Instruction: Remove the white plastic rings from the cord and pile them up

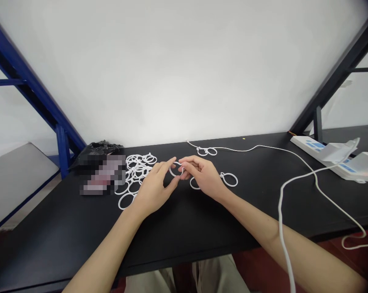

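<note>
Above the black tabletop, a white ring with a small loop is held between my two hands. My right hand pinches its right side with thumb and fingers. Thumb and index finger of my left hand are curved around its left side, at top and bottom. Just left of my left hand lies a pile of similar white rings, partly hidden by that hand. To the right of my right hand rests a joined white ring pair, and part of another ring shows below the hand.
Farther back lie two more rings beside a thin white cable. A thicker white cord crosses in front of my right forearm. White-and-blue plastic pieces stand at right. A black plastic bag and a blurred-out object lie at left.
</note>
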Demonstrator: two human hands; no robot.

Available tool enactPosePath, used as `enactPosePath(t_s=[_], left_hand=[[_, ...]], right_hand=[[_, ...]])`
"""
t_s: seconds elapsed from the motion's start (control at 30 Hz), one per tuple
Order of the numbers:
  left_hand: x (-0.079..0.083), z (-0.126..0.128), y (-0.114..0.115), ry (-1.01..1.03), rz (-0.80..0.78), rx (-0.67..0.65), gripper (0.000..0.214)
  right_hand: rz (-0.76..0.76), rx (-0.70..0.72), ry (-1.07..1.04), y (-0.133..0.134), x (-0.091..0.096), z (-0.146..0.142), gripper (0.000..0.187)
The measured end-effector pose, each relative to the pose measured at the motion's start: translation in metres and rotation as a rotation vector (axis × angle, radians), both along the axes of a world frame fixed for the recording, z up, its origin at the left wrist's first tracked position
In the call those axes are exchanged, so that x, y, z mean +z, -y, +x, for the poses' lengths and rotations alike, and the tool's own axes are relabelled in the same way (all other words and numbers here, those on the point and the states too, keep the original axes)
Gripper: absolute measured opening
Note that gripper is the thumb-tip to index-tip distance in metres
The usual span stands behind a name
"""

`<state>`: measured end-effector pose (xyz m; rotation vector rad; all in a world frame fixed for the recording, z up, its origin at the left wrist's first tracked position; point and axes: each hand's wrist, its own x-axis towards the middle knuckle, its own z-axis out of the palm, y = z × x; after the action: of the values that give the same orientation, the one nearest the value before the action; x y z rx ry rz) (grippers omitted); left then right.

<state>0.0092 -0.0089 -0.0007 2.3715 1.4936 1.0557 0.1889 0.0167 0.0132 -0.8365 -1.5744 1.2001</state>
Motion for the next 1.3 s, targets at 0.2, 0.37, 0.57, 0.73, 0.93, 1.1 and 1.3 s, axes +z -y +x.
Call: enactPosePath(t_s=[0.2,0.37,0.57,0.73,0.93,1.1,1.3], left_hand=[[0.003,0.002,0.003,0.011,-0.064,-0.047,0.049],[0.008,0.005,0.006,-0.01,-0.093,-0.093,0.043],[0.01,0.006,0.007,-0.004,-0.088,-0.1,0.037],[0.012,0.006,0.009,-0.011,-0.078,-0.11,0.03],[0.014,0.007,0.011,0.006,-0.1,-0.13,0.029],[0.015,0.007,0.011,-0.027,-0.106,-0.136,0.026],[0.003,0.001,-0.001,-0.12,0.013,0.075,0.039]], right_hand=[[0.05,-0.079,0.053,0.0,0.001,0.0,0.021],[0.152,-0.162,0.155,0.004,0.004,0.0,0.017],[0.234,-0.143,0.241,0.009,0.005,-0.002,0.017],[0.257,-0.103,0.24,0.009,0.005,-0.001,0.015],[0.148,-0.056,0.236,0.005,0.005,0.002,0.017],[0.142,-0.023,0.311,0.004,0.006,0.004,0.018],[0.511,-0.208,0.856,-0.003,-0.001,0.013,0.032]])
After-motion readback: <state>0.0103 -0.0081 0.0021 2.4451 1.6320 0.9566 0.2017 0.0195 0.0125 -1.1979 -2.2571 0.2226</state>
